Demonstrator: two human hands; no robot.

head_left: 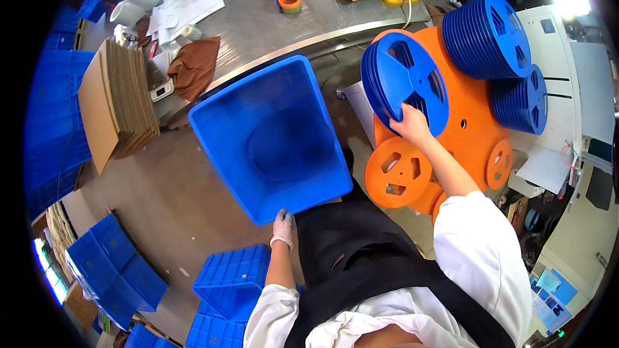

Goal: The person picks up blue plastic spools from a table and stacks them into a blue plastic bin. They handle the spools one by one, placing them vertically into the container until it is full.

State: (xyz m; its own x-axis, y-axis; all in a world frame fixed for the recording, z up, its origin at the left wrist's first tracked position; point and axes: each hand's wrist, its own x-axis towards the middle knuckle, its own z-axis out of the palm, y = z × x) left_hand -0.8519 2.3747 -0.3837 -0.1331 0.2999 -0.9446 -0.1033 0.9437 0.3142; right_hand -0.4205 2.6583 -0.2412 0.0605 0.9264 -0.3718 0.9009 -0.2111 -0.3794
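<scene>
A large blue plastic bin [225,161] tilts in front of me, its opening facing up. My left hand [282,229], in a pale glove, is closed on the bin's near rim. Deep inside lies a dark round shape [290,144]; whether it is a reel or a shadow I cannot tell. To the right, a short stack of blue reels [403,67] with cut-out windows stands on an orange rack [458,100]. Bare-skinned, my right hand [411,124] grips the near edge of the top blue reel. How many reels its fingers hold is hidden.
Taller blue reel stacks [483,35] stand farther right, and orange discs [398,173] sit at the rack's near side. A metal table [258,22] runs along the far side. Folded cardboard [116,100] leans at the left. Blue crates [229,277] sit by my left arm.
</scene>
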